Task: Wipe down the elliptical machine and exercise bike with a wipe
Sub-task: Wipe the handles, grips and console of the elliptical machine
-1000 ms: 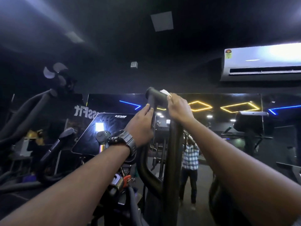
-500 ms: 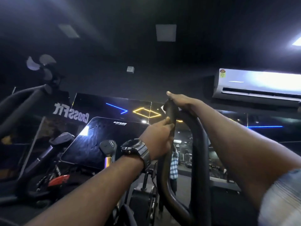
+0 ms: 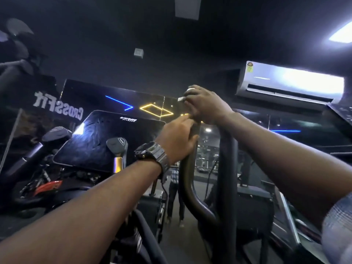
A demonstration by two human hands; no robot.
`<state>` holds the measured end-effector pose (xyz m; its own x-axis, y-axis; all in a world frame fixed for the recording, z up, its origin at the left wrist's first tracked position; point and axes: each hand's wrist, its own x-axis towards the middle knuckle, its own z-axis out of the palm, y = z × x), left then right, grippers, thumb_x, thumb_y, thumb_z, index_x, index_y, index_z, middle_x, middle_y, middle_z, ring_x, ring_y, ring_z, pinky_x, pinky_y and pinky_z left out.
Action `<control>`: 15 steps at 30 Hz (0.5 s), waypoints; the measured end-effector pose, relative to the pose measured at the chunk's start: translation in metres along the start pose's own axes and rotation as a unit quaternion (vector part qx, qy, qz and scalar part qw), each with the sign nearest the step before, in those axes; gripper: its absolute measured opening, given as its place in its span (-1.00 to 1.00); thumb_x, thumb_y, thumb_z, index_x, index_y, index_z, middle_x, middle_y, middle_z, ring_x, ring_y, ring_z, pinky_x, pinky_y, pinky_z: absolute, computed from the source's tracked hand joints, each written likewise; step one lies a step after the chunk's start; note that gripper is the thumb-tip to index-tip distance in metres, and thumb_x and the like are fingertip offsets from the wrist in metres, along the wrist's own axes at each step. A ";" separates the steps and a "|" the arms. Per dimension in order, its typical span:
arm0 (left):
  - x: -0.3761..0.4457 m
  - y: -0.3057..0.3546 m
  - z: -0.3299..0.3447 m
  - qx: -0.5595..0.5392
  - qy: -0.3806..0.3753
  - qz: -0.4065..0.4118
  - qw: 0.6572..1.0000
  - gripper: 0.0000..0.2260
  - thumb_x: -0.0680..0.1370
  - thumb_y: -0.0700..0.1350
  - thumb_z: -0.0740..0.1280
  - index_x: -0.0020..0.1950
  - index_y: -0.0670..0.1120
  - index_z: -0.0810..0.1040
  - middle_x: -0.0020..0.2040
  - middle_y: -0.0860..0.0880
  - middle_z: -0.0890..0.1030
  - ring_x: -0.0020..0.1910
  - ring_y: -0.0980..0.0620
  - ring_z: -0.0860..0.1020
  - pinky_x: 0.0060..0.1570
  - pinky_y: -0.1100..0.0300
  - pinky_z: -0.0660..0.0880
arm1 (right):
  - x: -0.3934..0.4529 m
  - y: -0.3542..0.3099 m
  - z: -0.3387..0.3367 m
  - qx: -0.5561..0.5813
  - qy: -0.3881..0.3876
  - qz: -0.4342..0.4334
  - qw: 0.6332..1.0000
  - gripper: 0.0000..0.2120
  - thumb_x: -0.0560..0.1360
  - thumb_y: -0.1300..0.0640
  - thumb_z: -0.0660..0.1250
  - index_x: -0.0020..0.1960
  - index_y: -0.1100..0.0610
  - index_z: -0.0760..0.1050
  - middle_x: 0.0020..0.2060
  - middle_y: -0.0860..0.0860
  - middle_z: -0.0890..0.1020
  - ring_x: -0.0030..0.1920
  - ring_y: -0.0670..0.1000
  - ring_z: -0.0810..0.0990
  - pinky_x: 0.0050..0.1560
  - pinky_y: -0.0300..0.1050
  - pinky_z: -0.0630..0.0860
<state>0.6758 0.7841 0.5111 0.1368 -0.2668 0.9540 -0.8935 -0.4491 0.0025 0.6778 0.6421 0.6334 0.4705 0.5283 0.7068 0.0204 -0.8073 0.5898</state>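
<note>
A black looped handle (image 3: 187, 180) of the elliptical machine rises in front of me. My right hand (image 3: 204, 104) is closed over the handle's top, pressing a white wipe (image 3: 182, 98) against it; only small white edges of the wipe show past my fingers. My left hand (image 3: 178, 138), with a dark wristwatch on the wrist, grips the handle's left bar just below the right hand. The elliptical's dark console screen (image 3: 106, 140) tilts at the left, with two short grips beside it.
A mirror wall behind the machine shows neon ceiling lights, reversed CROSSFIT lettering (image 3: 57, 107) and a standing person's reflection (image 3: 175, 195). An air conditioner (image 3: 289, 82) hangs at the upper right. Another machine's black arms (image 3: 22, 162) and a red part stand at the left.
The view has tilted, shifting the handle in frame. My right hand with the wipe has slid around over the handle's top bend; my left hand has kept its grip just below.
</note>
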 end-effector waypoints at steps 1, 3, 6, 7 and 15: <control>-0.001 0.000 -0.002 0.000 0.001 -0.004 1.000 -0.78 0.51 -0.10 0.39 0.12 -0.14 0.59 0.15 -0.04 0.58 0.05 0.00 0.57 -0.04 0.32 0.39 | -0.008 0.001 0.003 -0.015 0.000 -0.031 0.999 -0.60 0.64 -0.07 0.05 0.18 0.03 0.61 0.25 -0.07 0.57 0.44 -0.03 0.35 0.34 -0.04 0.43; -0.004 -0.001 -0.008 0.003 -0.009 -0.008 1.000 -0.84 0.51 -0.12 0.38 0.05 -0.14 0.61 0.07 -0.02 0.59 -0.04 0.02 0.57 -0.17 0.41 0.30 | -0.021 0.009 0.001 -0.035 -0.019 -0.090 0.995 -0.55 0.65 -0.08 0.00 0.15 0.07 0.62 0.23 -0.06 0.60 0.49 -0.01 0.30 0.38 0.02 0.40; -0.005 -0.006 -0.015 0.006 -0.033 0.008 0.999 -0.88 0.52 -0.12 0.38 0.00 -0.10 0.65 0.06 0.01 0.60 -0.03 0.05 0.58 -0.20 0.44 0.32 | -0.015 0.016 -0.013 -0.063 -0.066 -0.111 0.990 -0.48 0.63 -0.15 -0.07 0.31 0.01 0.54 0.36 -0.06 0.52 0.54 0.00 0.20 0.53 0.05 0.16; -0.005 -0.008 -0.018 0.009 -0.036 0.014 0.999 -0.88 0.51 -0.12 0.40 0.01 -0.09 0.67 0.07 0.02 0.61 -0.02 0.05 0.58 -0.14 0.40 0.37 | -0.010 0.012 -0.014 -0.077 -0.081 -0.096 0.989 -0.47 0.62 -0.17 -0.09 0.40 -0.03 0.46 0.43 -0.08 0.44 0.56 0.00 0.12 0.56 0.03 0.06; -0.017 -0.006 -0.020 0.034 -0.042 0.081 0.995 -0.89 0.46 -0.11 0.38 -0.09 -0.12 0.65 -0.09 -0.04 0.63 -0.12 -0.03 0.58 -0.11 0.03 0.56 | -0.047 -0.030 -0.002 -0.067 -0.101 -0.090 0.989 -0.45 0.55 -0.13 -0.10 0.23 0.07 0.55 0.30 -0.02 0.54 0.51 0.01 0.25 0.56 -0.01 0.02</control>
<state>0.6707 0.8085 0.5008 0.0314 -0.4102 0.9115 -0.8763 -0.4500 -0.1723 0.6532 0.6422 0.5827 0.6373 0.5851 0.5015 0.0095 -0.6567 0.7541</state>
